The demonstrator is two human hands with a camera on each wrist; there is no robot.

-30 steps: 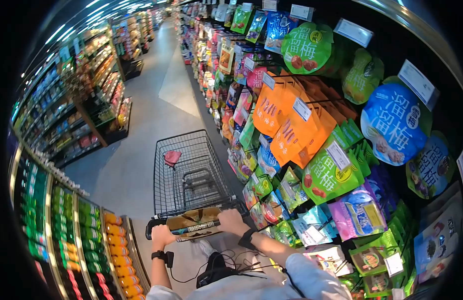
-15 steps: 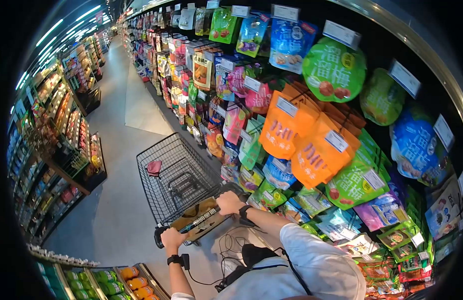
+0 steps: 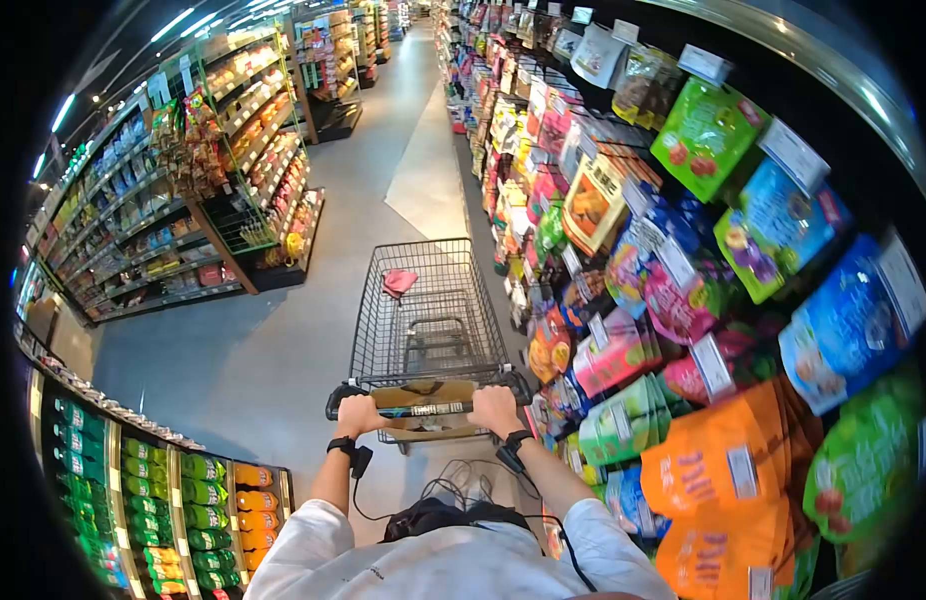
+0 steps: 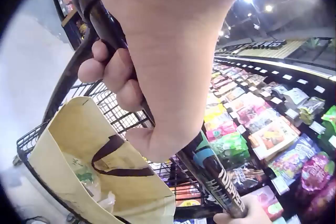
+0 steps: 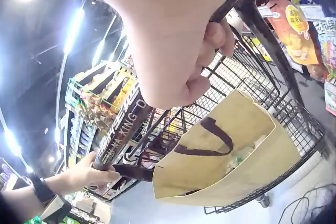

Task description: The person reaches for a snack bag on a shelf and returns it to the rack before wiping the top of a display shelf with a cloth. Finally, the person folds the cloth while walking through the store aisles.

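Observation:
In the head view my left hand (image 3: 359, 415) grips the left end of the cart handle (image 3: 423, 409); my right hand (image 3: 496, 409) grips its right end. The left wrist view shows the left hand's fingers (image 4: 118, 71) curled round the dark bar. Fingers of the right hand (image 5: 210, 45) wrap the bar in the right wrist view. A tan paper bag (image 4: 100, 155) with dark handles hangs or stands just beyond the handle, with plastic-wrapped things inside. The wire cart (image 3: 428, 310) holds a crumpled pink cloth (image 3: 399, 283).
Snack packets, among them orange bags (image 3: 728, 460), hang on the right shelving close to the cart. Bottles (image 3: 208, 515) fill a shelf at lower left. Stocked shelves (image 3: 163, 220) stand further left. A grey aisle floor (image 3: 383, 190) runs ahead.
The view has swung, and the cart now points straight up the aisle instead of angled left. The orange bags have shifted lower right in view. Both hands have kept their grip.

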